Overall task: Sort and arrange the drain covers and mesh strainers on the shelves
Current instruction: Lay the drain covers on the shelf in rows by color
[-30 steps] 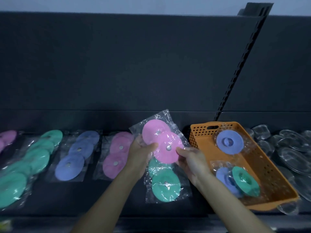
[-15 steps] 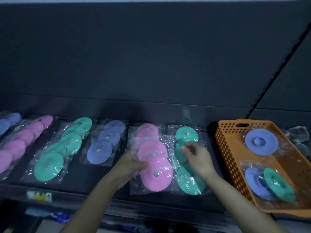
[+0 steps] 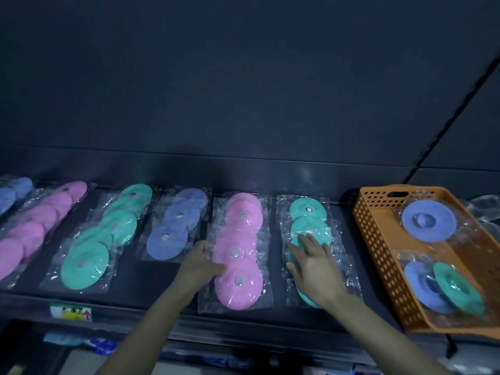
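Bagged pink drain covers lie in an overlapping row on the dark shelf, at the centre. My left hand holds the left edge of the front pink pack, thumb on top of the bag. Just to the right lies a row of bagged green drain covers. My right hand rests flat on that green row with its fingers straight, hiding the middle packs.
An orange perforated basket at the right holds a blue cover and a blue and green pair. To the left run rows of blue, green and pink packs. A price label marks the shelf edge.
The pink pack went from held up in both hands down onto the pink row. My right hand let go and moved onto the green row. The view shifted left.
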The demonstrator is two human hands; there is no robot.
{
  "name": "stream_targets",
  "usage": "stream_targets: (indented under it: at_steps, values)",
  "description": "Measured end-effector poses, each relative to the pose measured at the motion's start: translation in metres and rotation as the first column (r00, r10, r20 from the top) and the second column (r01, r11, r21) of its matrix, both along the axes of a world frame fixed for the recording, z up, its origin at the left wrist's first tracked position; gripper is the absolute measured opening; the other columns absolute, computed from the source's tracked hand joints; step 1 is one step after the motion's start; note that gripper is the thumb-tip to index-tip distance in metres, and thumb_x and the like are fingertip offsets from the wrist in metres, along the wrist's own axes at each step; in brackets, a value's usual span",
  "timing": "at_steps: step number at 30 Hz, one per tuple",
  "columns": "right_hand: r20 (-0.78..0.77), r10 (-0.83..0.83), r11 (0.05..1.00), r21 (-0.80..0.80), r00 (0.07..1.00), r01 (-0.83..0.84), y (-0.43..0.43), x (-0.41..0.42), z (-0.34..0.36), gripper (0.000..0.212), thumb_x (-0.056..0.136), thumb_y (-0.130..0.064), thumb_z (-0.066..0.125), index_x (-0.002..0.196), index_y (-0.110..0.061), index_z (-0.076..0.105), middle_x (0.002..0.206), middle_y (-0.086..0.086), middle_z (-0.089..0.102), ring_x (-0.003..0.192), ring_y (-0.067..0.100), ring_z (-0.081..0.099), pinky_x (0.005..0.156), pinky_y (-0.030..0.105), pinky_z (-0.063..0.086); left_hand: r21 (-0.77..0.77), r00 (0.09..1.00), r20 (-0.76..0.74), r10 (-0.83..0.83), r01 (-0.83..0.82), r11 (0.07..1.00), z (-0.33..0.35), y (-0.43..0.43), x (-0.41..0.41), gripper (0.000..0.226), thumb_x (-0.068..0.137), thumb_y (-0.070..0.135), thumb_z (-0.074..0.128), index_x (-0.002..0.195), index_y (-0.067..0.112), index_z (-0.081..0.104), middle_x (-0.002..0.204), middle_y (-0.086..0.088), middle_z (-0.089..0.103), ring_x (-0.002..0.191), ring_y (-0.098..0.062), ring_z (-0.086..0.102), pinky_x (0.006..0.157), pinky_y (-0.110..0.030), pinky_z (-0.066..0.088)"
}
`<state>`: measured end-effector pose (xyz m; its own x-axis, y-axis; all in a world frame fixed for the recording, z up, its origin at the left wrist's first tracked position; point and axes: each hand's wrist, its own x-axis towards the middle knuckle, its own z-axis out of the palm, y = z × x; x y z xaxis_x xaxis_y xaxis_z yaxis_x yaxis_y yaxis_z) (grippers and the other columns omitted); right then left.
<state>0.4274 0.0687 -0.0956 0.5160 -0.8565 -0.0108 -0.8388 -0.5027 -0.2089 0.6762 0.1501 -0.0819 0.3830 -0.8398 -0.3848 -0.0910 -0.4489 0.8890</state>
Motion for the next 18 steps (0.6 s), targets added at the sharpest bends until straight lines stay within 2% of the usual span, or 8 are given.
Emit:
stream_targets:
  at_steps: [2, 4, 7, 9, 11, 15, 18]
  values:
    - [0.042, 0.02, 0.998, -0.066, 0.999, -0.017, 0.003, 0.003, 0.003, 0.048, 0.094, -0.039, 0.049, 0.136, -0.016, 0.048, 0.149, 0.015, 0.035, 0.143, 0.03, 0.022, 0.117, 0.044, 0.006, -0.007, 0.987, 0.162, -0.018, 0.019, 1.0, -0.001, -0.001, -0.001, 0.033, 0.067, 0.004, 0.076, 0.091, 0.015, 0.056, 0.089, -0.004, 0.067, 0.075, -0.014, 0.062, 0.063, -0.026, 0.048]
    - [0.088, 0.07, 0.991, -0.12, 0.994, -0.06, 0.007, 0.008, 0.006, 0.047, 0.091, -0.037, 0.056, 0.131, -0.011, 0.054, 0.143, 0.018, 0.043, 0.139, 0.033, 0.031, 0.115, 0.044, 0.007, -0.054, 0.937, 0.349, -0.027, 0.049, 0.997, -0.003, -0.004, 0.001, 0.024, 0.067, 0.011, 0.078, 0.077, 0.014, 0.056, 0.077, -0.003, 0.063, 0.064, -0.012, 0.055, 0.055, -0.021, 0.04]
    - [0.078, 0.142, 0.988, -0.073, 0.987, -0.137, 0.011, 0.018, 0.009, 0.054, 0.094, -0.045, 0.046, 0.139, -0.015, 0.044, 0.152, 0.013, 0.031, 0.144, 0.026, 0.02, 0.116, 0.038, 0.0, -0.115, 0.87, 0.493, -0.025, 0.094, 0.989, -0.005, -0.011, 0.007, 0.021, 0.073, 0.009, 0.074, 0.065, 0.007, 0.055, 0.066, -0.007, 0.056, 0.056, -0.014, 0.05, 0.048, -0.014, 0.033]
    - [0.045, 0.187, 0.982, -0.041, 0.981, -0.185, 0.012, 0.023, 0.008, 0.06, 0.094, -0.051, 0.04, 0.145, -0.02, 0.033, 0.156, 0.01, 0.021, 0.146, 0.023, 0.01, 0.116, 0.035, -0.005, -0.087, 0.881, 0.472, -0.038, 0.089, 0.992, -0.005, -0.014, 0.01, 0.013, 0.078, 0.009, 0.07, 0.073, 0.004, 0.059, 0.066, -0.006, 0.059, 0.051, -0.008, 0.053, 0.046, -0.012, 0.036]
    - [0.005, 0.23, 0.973, -0.016, 0.973, -0.23, 0.013, 0.028, 0.007, 0.066, 0.092, -0.057, 0.038, 0.148, -0.026, 0.023, 0.158, 0.007, 0.015, 0.147, 0.021, 0.005, 0.114, 0.033, -0.01, -0.052, 0.908, 0.418, -0.033, 0.06, 0.997, -0.007, -0.015, 0.011, 0.009, 0.08, 0.011, 0.069, 0.077, 0.011, 0.061, 0.065, 0.002, 0.062, 0.048, 0.0, 0.053, 0.046, -0.009, 0.037]
    - [-0.049, 0.267, 0.963, 0.04, 0.963, -0.265, 0.016, 0.033, 0.003, 0.074, 0.089, -0.065, 0.036, 0.15, -0.032, 0.01, 0.16, 0.003, 0.003, 0.147, 0.019, -0.004, 0.114, 0.034, -0.012, -0.071, 0.929, 0.362, 0.071, -0.048, 0.996, -0.01, -0.015, 0.007, 0.014, 0.076, 0.005, 0.068, 0.068, 0.014, 0.062, 0.054, 0.007, 0.06, 0.046, 0.004, 0.052, 0.045, -0.006, 0.036]
    - [-0.081, 0.259, 0.965, 0.064, 0.962, -0.254, 0.014, 0.038, 0.001, 0.078, 0.088, -0.064, 0.038, 0.151, -0.03, 0.007, 0.16, 0.004, 0.003, 0.147, 0.02, -0.004, 0.116, 0.037, -0.009, -0.074, 0.928, 0.353, 0.118, -0.098, 0.992, -0.011, -0.018, 0.005, 0.017, 0.075, 0.005, 0.068, 0.064, 0.015, 0.061, 0.057, 0.01, 0.06, 0.049, 0.002, 0.05, 0.044, -0.008, 0.036]
